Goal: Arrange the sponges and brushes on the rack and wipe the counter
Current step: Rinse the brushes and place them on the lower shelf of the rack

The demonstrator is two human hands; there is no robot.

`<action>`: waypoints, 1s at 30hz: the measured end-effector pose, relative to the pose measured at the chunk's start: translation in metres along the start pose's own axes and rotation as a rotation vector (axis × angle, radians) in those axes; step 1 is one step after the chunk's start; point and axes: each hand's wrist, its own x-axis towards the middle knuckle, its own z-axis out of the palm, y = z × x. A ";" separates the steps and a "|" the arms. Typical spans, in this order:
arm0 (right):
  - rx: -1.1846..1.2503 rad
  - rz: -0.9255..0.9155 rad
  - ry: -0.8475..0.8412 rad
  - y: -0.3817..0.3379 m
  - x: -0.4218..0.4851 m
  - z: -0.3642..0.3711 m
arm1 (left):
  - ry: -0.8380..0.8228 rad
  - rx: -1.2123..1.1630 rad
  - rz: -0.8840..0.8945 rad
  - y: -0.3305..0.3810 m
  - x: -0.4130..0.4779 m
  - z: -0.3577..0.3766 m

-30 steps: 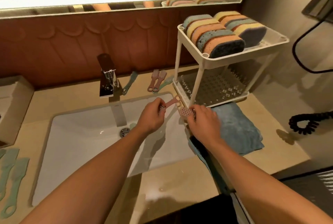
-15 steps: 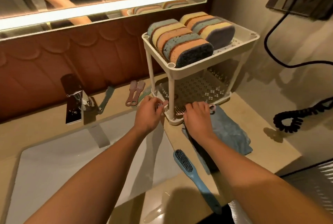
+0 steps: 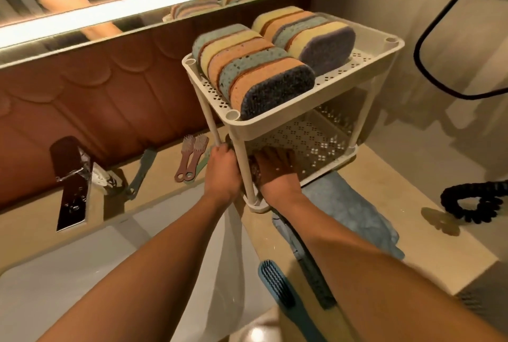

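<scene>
L hand point(image 3: 222, 174) curling near rack point(image 3: 365, 62) leg; R hand point(image 3: 276, 170) reaching flat into lower tray, grip unclear; sponges point(image 3: 255, 66) filling top.

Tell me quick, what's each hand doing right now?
Left hand: at the rack's front-left corner, grip cannot be told.
Right hand: inside lower shelf, contents hidden.

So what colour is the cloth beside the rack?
Blue cloth, seen in the head view.
</scene>
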 end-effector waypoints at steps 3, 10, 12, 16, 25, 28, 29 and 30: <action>0.034 0.082 0.087 -0.007 -0.006 0.007 | 0.010 -0.121 -0.008 -0.001 -0.002 0.006; 0.087 0.046 0.117 -0.008 -0.018 0.003 | -0.036 0.005 0.052 -0.003 -0.007 0.017; 0.098 0.044 0.093 -0.008 -0.019 0.003 | -0.043 0.006 0.040 0.001 -0.007 0.013; 0.134 0.004 0.101 -0.005 -0.023 -0.002 | -0.071 0.036 0.014 0.012 -0.012 0.006; 0.121 0.048 -0.248 -0.006 -0.023 -0.020 | -0.170 -0.008 -0.017 0.032 -0.019 -0.011; 0.173 0.057 -0.138 -0.005 -0.023 -0.012 | -0.170 0.036 -0.036 0.033 -0.019 -0.010; 0.167 0.045 -0.074 -0.006 -0.023 -0.009 | -0.161 0.026 -0.051 0.033 -0.018 -0.011; 0.146 0.031 -0.028 -0.006 -0.022 -0.005 | -0.148 0.017 -0.055 0.033 -0.018 -0.010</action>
